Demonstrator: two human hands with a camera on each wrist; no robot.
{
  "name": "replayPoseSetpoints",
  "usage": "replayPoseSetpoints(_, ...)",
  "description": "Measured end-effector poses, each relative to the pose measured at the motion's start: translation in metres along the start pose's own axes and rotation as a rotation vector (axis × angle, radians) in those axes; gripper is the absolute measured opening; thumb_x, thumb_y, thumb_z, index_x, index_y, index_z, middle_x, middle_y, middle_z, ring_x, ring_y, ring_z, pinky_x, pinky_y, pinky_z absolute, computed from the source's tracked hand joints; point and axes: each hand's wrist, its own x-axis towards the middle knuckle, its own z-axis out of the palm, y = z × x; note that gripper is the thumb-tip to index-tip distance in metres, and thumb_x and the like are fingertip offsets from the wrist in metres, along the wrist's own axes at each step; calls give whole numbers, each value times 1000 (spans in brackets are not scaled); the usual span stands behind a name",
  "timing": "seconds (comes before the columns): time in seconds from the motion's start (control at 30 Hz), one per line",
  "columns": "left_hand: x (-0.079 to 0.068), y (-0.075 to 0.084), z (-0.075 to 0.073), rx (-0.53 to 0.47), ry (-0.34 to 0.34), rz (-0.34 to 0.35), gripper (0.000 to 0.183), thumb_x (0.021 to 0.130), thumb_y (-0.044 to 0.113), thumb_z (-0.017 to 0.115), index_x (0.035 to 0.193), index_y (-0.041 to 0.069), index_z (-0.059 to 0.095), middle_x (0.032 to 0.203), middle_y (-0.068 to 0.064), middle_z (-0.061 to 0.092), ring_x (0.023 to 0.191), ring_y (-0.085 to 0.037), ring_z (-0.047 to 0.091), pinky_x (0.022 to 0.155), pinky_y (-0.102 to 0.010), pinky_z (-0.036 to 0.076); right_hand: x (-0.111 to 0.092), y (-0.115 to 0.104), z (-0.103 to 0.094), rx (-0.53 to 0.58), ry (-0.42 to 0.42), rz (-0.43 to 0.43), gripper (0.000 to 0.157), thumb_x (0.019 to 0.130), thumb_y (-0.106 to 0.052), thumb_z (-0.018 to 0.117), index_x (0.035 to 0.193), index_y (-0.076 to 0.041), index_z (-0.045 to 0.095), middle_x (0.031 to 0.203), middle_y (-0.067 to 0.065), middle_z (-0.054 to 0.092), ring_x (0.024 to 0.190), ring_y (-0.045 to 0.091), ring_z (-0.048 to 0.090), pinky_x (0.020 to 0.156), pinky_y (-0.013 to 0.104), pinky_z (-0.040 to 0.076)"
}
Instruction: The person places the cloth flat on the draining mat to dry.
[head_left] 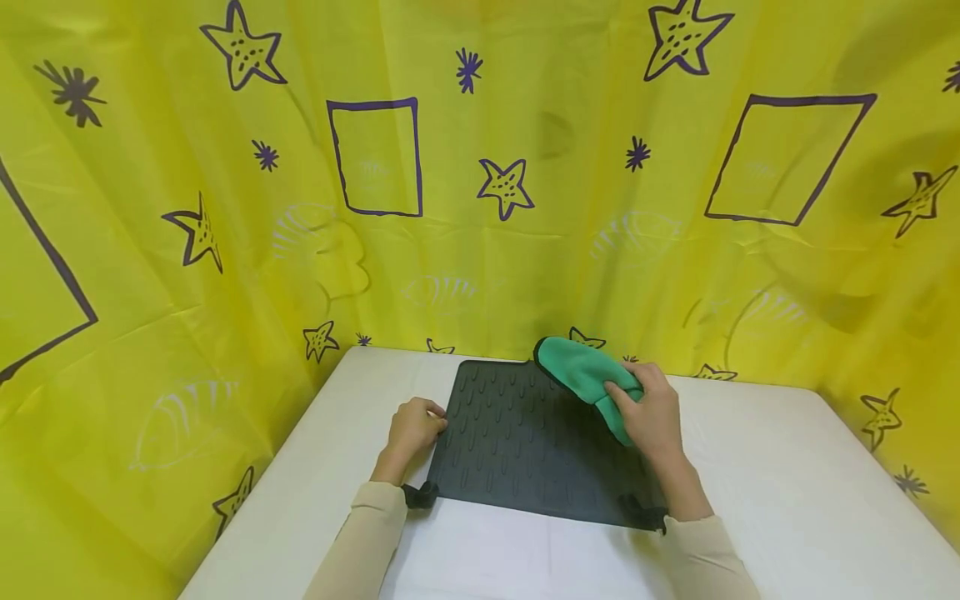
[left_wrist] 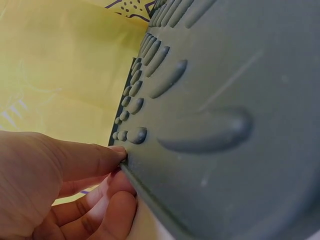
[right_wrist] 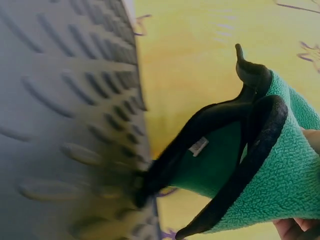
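Observation:
A dark grey rubber mat (head_left: 495, 433) with rows of raised oblong ridges lies on the white table. At its left edge my left hand (head_left: 412, 429) pinches the rim; in the left wrist view the thumb (left_wrist: 95, 159) is on top and the curled fingers are below. My right hand (head_left: 654, 412) holds a folded green cloth (head_left: 581, 367) with black trim over the mat's right half. The right wrist view shows the cloth's fuzzy face (right_wrist: 280, 175) and a small white label (right_wrist: 198, 146); most of the right hand is hidden there.
The white tabletop (head_left: 757, 467) extends on both sides of the mat. Behind it and at the sides hangs a yellow curtain (head_left: 450, 250) printed with purple stars and frames. Black straps (head_left: 422, 495) sit at the wrists, close to the mat's near edge.

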Motion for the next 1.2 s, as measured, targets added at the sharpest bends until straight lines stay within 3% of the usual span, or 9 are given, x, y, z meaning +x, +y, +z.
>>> replayPoseSetpoints(0.1, 1, -1, 2, -8, -7, -4, 14, 88, 13, 76, 99, 5, 79, 79, -4, 74, 67, -17, 62, 61, -28, 45, -7, 4, 14, -15, -57, 12, 30, 87, -6, 79, 115, 2, 71, 107, 22, 67, 98, 38, 62, 85, 50, 46)
replayPoseSetpoints(0.33, 1, -3, 5, -27, -23, -24, 14, 89, 13, 76, 100, 5, 79, 76, -4, 73, 63, -14, 63, 59, -26, 45, -24, 5, 39, -78, -207, 18, 34, 88, -10, 79, 119, 1, 71, 105, 18, 65, 92, 34, 61, 80, 48, 47)
replayPoseSetpoints(0.5, 2, -2, 6, -21, -22, -27, 15, 89, 14, 76, 101, 5, 79, 73, -3, 72, 61, -13, 63, 59, -26, 44, -32, 4, 49, -94, -356, 35, 38, 90, -15, 78, 124, 0, 68, 116, 20, 65, 110, 40, 63, 93, 56, 51)
replayPoseSetpoints(0.73, 1, -1, 6, -19, -21, -22, 14, 89, 13, 76, 100, 5, 79, 72, -2, 71, 61, -14, 63, 59, -26, 44, -38, 6, 51, -119, -563, 109, 44, 96, -22, 72, 132, -1, 63, 133, 21, 62, 124, 43, 59, 102, 60, 48)
replayPoseSetpoints(1.0, 2, 0, 3, -12, -14, -23, 12, 89, 13, 76, 98, 6, 79, 78, -4, 73, 66, -17, 63, 61, -29, 47, -36, 7, 52, -107, -646, 106, 47, 96, -22, 71, 135, 2, 59, 138, 25, 59, 131, 47, 53, 107, 63, 43)
replayPoseSetpoints(1.2, 0, 2, 1, 5, -25, -6, 20, 89, 18, 76, 105, 5, 77, 97, -12, 76, 83, -24, 65, 78, -43, 54, -27, 13, 39, -13, -728, 82, 55, 99, -37, 67, 141, -3, 57, 142, 21, 58, 132, 46, 54, 105, 61, 46)
